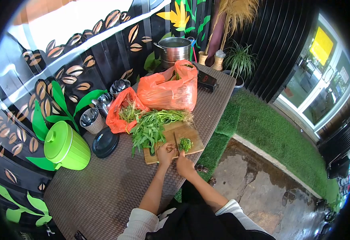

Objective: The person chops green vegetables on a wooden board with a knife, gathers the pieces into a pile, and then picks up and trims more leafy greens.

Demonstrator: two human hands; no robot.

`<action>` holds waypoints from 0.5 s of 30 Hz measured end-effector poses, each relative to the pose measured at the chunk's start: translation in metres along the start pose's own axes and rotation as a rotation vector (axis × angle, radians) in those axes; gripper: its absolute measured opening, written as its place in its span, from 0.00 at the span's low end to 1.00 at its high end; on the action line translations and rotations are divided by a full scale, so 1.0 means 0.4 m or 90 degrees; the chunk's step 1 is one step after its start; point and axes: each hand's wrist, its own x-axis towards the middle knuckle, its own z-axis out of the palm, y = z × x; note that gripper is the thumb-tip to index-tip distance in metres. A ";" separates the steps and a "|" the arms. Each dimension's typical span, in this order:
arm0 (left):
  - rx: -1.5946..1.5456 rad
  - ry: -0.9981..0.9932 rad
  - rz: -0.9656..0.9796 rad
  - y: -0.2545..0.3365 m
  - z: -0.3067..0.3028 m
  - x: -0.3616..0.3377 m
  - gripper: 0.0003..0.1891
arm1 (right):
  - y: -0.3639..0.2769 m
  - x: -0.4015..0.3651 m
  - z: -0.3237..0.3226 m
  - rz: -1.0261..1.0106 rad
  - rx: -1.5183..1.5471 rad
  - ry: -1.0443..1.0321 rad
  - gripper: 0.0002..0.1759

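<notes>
A wooden cutting board [195,135] lies near the table's edge. My right hand [186,165] is closed around the handle end of a knife [175,141], whose narrow dark blade points away from me over the board. Just left of the blade, my left hand [166,151] rests on the board with its fingers curled together; whatever is between them is too small to name. A small heap of chopped green herbs [186,144] sits right of the knife. Long-stemmed leafy greens [151,130] lie across the board's far left side, their leaves spilling onto the table.
Behind the board stand a large orange plastic bag [169,92] and a smaller one [117,116] with greens. A steel pot [175,50] is at the back. Left are cutlery holders [93,122], black plates [105,143] and a green lidded bucket [69,148] on the woven table [103,196].
</notes>
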 end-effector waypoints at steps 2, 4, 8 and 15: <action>0.036 0.000 0.001 0.001 0.001 -0.002 0.13 | 0.014 0.033 0.041 0.017 0.023 0.000 0.16; 0.008 0.006 0.016 -0.003 0.002 -0.006 0.13 | 0.024 0.061 0.040 -0.039 0.013 0.060 0.17; 0.039 0.007 0.038 -0.011 0.003 -0.002 0.14 | 0.028 0.068 -0.042 -0.052 0.030 -0.042 0.15; 0.076 -0.005 0.050 -0.013 -0.002 -0.011 0.13 | 0.026 0.048 0.017 -0.037 0.032 0.007 0.15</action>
